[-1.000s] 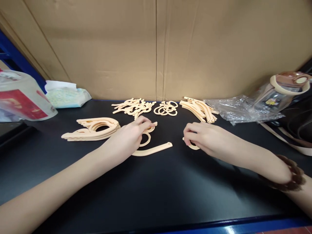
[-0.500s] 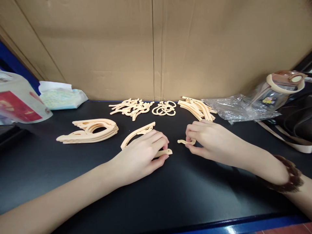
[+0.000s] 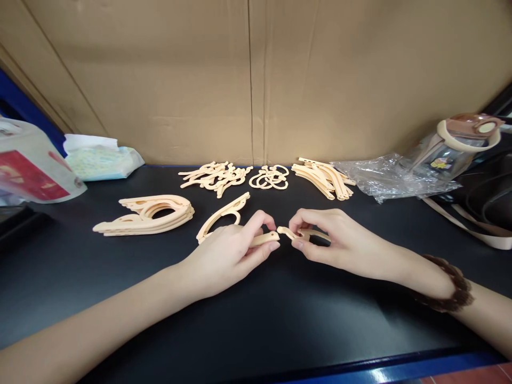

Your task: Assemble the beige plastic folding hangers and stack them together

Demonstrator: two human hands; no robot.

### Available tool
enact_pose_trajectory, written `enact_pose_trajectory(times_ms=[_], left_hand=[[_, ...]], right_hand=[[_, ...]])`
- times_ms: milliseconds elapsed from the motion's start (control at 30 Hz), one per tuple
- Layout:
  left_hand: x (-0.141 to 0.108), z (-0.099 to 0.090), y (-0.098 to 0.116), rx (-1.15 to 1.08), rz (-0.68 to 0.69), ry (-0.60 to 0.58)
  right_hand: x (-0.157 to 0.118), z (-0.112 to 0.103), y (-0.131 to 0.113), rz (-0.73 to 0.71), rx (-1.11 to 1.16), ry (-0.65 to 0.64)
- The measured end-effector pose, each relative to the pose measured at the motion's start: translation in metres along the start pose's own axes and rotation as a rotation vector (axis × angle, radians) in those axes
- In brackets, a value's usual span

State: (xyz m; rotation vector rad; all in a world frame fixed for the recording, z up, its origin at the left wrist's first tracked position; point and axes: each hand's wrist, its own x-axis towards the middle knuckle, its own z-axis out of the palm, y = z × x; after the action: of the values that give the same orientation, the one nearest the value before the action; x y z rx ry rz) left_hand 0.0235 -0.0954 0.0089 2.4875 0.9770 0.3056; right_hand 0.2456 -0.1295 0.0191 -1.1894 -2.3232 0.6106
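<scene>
My left hand [image 3: 236, 253] is closed on a cream plastic folding hanger [image 3: 226, 212], its curved arm sticking up behind the knuckles. The other arm's end, with a small hole, pokes out between thumb and fingers. In my right hand [image 3: 324, 234] a cream curved piece [image 3: 287, 233], like a hanger hook, is pinched between thumb and fingertips. Its knobbed tip points at the holed end, a small gap apart. My palm partly hides the rest of that piece.
Folded hangers [image 3: 146, 216] lie stacked at left. Along the back are a pile of hooks [image 3: 216, 176], looped pieces [image 3: 270, 177] and curved arms [image 3: 324, 178]. Clear plastic wrap [image 3: 384, 176] and a bottle [image 3: 452, 149] stand right; a tissue pack [image 3: 102, 160] lies left, before a cardboard wall [image 3: 160, 80].
My right hand has moved left and brought the hook-like piece close to the hanger's holed end. My left hand has shifted slightly, tilting the hanger's raised arm.
</scene>
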Motion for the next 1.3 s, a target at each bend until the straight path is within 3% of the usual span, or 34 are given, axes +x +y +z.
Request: enact_pose_trajectory(times_ms=[133, 367, 700, 933, 1300], left_hand=[[0.000, -0.001, 0.000, -0.039, 0.027, 0.005], [-0.001, -0.002, -0.002, -0.073, 0.087, 0.000], [-0.001, 0.000, -0.009, 0.044, 0.081, 0.040], [0.001, 0.002, -0.004, -0.123, 0.207, -0.102], [0.001, -0.005, -0.006, -0.185, 0.122, -0.047]], right_hand=[[-0.001, 0.001, 0.000, -0.008, -0.014, -0.006], [0.000, 0.001, 0.000, 0.001, 0.170, -0.080], [0.002, 0.009, 0.011, 0.024, 0.363, -0.109], [0.003, 0.018, 0.010, -0.043, 0.380, -0.138], [0.004, 0.014, 0.008, 0.096, 0.433, -0.042]])
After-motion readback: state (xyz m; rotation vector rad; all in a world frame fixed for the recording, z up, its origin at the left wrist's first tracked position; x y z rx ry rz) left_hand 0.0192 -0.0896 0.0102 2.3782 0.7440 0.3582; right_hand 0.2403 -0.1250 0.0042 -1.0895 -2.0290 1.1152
